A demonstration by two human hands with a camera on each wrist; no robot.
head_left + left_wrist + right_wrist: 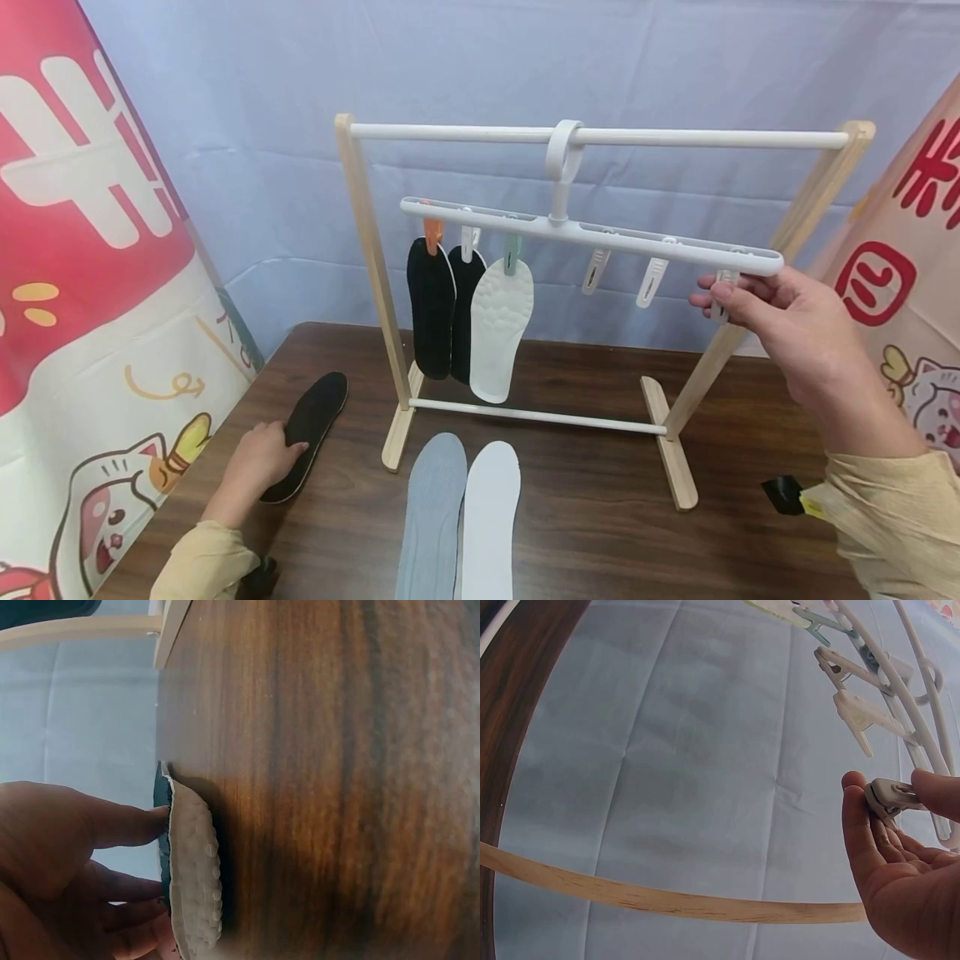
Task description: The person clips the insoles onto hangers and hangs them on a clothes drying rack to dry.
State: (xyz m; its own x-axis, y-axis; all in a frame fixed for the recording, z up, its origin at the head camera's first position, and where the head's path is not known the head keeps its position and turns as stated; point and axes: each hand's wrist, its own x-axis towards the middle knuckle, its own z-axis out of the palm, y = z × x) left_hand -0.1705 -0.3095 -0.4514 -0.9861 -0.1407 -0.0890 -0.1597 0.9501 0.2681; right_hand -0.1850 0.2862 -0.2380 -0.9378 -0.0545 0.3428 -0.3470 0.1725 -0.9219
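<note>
I see the person's left hand (258,457) narrowed on a black-topped, foot-shaped insole (318,417) at the left of the dark brown wood-grain table (585,500), the thumb against its black face. Its long axis runs slantwise, the far end pointing up and to the right, toward the pale wooden stand (371,267), the near end back toward the person. On my left wrist feed its pale, bumpy underside faces the tabletop; I cannot tell whether it touches.

The right hand (798,321) is up at the low right end of a long white plastic hanger bar (480,218), thumb and fingers pinching the endmost white plastic clip (727,275). I cannot make out how wide that clip's mouth is.

The bar tilts down to the right, its white ring hook (557,158) around the stand's white top rail (450,133). On its left half I count three insoles hanging lengthwise downward: a black one (431,317), a second black one (463,283), and a dimpled white one (498,325) partly covering the second. Below them, a grey insole (435,508) and a smooth white insole (491,517) lie side by side, long axes running from the stand toward the person.
</note>
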